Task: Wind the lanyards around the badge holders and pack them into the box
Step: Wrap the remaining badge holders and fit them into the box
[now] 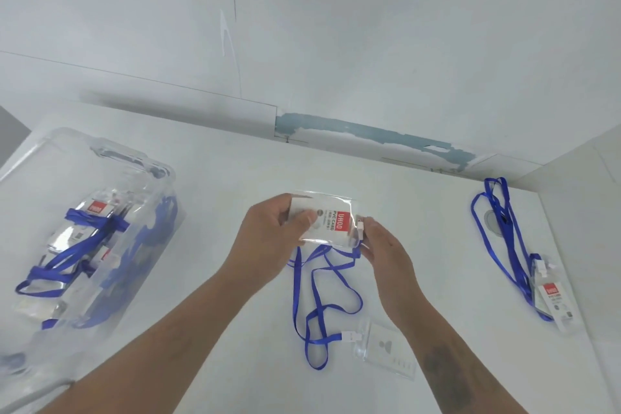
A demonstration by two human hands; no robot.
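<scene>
My left hand (268,239) grips a clear badge holder (331,218) with a red and white card, held above the white table. My right hand (383,249) pinches its white clip end at the right. Its blue lanyard (312,282) hangs down in loose loops onto the table. A second clear badge holder (386,351) lies flat near the front, its blue lanyard (314,343) clipped at its left. A third badge holder (554,299) with a long blue lanyard (497,228) lies at the right. The clear plastic box (141,178) at the left holds several wound badge holders (84,232).
The white table (218,212) meets a white wall at the back, where a strip of blue-green paint (369,131) shows. A low white wall (588,178) bounds the table on the right. The box's clear handle (124,155) faces the back.
</scene>
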